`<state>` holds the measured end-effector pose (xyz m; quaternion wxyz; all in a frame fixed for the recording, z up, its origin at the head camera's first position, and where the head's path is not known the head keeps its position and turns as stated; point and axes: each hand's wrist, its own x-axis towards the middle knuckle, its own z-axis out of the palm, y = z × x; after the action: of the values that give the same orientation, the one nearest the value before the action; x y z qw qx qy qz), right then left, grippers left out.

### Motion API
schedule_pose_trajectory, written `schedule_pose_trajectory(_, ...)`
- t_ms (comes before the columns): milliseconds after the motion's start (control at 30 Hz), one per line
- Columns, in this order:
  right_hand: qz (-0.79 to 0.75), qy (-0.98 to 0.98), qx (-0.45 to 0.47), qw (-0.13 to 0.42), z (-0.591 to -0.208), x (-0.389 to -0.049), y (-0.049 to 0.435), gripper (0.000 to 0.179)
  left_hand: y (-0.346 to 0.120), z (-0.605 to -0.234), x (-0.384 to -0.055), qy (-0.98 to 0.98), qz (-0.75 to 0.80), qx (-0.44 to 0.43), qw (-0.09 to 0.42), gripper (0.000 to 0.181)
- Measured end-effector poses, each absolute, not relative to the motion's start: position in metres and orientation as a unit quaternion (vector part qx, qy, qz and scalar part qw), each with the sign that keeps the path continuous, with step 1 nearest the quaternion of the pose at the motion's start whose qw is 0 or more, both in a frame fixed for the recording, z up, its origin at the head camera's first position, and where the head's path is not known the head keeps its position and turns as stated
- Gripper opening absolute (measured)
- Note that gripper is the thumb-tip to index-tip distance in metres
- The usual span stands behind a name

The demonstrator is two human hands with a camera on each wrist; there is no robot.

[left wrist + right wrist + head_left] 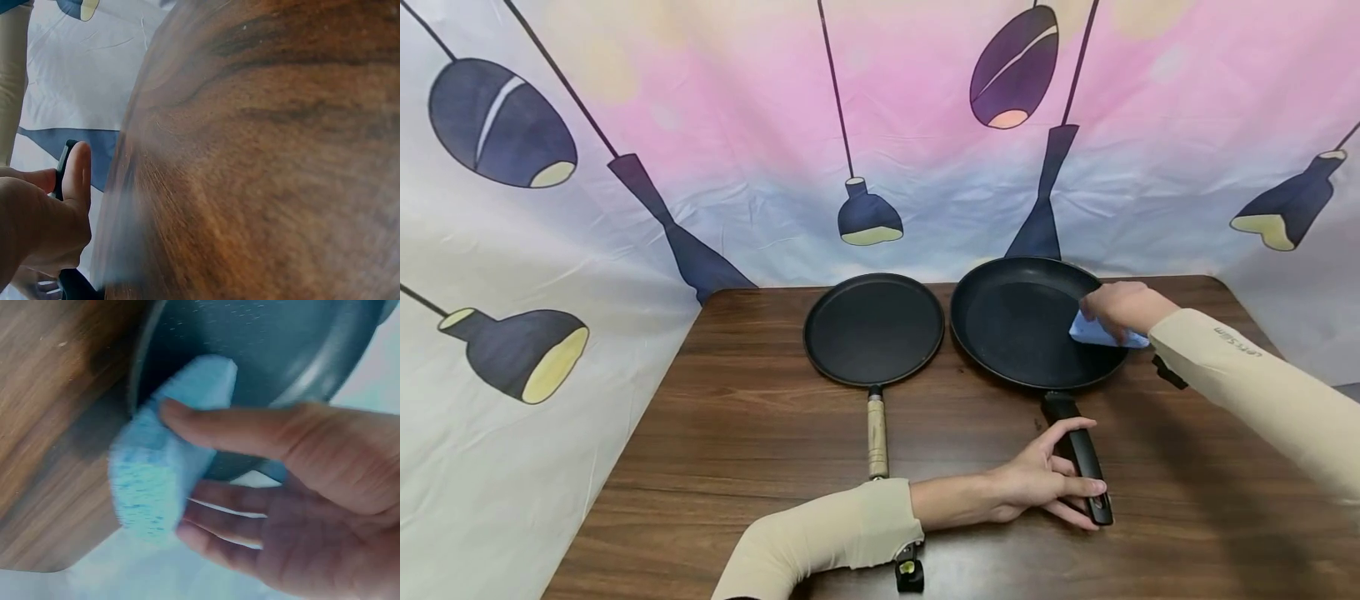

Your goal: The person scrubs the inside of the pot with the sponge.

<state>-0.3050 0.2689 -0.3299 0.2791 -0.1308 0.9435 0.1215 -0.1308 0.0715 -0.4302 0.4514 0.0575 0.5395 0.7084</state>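
On the right of the table lies a large black frying pan (1011, 321), its black handle (1084, 454) toward the front. My left hand (1036, 483) grips that handle, with thumb and fingers on either side of it. Inside the pan's right part, my right hand (1123, 307) holds a light-blue sponge (1092, 332) against the surface. The right wrist view shows the sponge (147, 487) pinched between thumb and fingers, overlapping the pan's rim. In the left wrist view the left hand (50, 212) hides most of the handle.
A smaller flat black pan (874, 329) with a wooden handle (877, 437) lies left of the frying pan. Both are on a brown wooden table (722, 450). A curtain (715, 108) printed with lamps hangs behind the table's back edge.
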Motion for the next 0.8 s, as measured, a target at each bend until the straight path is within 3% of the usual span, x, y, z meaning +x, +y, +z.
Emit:
schedule_pose_trajectory(167, 0.123, 0.911, -0.132, 0.370, -0.320, -0.296, 0.265, 0.052, 0.070, -0.429, -0.133, 0.532, 0.707, 0.061, 0.461, 0.070)
schedule_pose_trajectory(367, 0.079, 0.891, -0.137, 0.426, -0.317, -0.287, 0.262, 0.054, 0.068, -0.431, -0.133, 0.523, 0.700, 0.071, 0.481, 0.066)
schedule_pose_trajectory(533, -0.005, 0.847, -0.223, 0.482, -0.319, -0.289, 0.254, 0.049, 0.069, -0.429, -0.134, 0.518, 0.695, 0.089, 0.490, 0.064)
schedule_pose_trajectory(800, -0.218, 0.801, -0.248, 0.499, -0.347, -0.297, 0.245, 0.063, 0.068, -0.428, -0.136, 0.521, 0.688, 0.102, 0.495, 0.064)
